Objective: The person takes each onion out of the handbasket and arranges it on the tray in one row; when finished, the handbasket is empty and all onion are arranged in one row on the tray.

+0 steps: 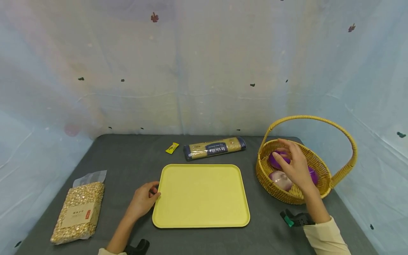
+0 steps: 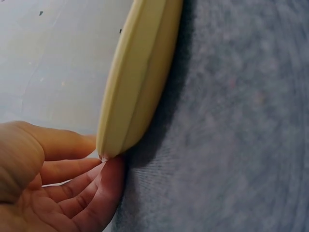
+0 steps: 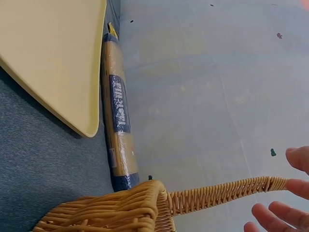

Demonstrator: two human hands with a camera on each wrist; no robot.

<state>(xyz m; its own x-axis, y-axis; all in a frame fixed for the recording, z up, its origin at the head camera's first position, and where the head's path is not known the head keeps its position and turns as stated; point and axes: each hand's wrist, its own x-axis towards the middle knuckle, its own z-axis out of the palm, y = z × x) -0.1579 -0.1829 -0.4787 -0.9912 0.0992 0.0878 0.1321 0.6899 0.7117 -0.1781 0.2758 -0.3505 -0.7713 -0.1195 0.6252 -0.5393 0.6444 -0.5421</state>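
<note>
A yellow tray [image 1: 200, 196] lies on the dark table. At its left edge my left hand [image 1: 142, 199] pinches the rim between thumb and fingers; the left wrist view shows the fingertips at the tray's rim [image 2: 128, 96]. My right hand [image 1: 294, 164] is held over a wicker basket [image 1: 267, 184] with a tall handle, its fingers spread and nothing between them. Inside the basket lie a pale purple onion [image 1: 280, 180] and two deeper purple round things, one [image 1: 275, 161] partly behind my fingers, the other [image 1: 313, 175] beside my wrist. Fingertips [image 3: 275, 217] show near the basket handle [image 3: 217, 195].
Behind the tray lie a pack of spaghetti [image 1: 215, 148] and a small yellow packet [image 1: 172, 148]. A vacuum-sealed bag of pale yellow grains [image 1: 78, 212] is at the table's left. A light curtain [image 1: 204, 71] hangs along the table's back edge.
</note>
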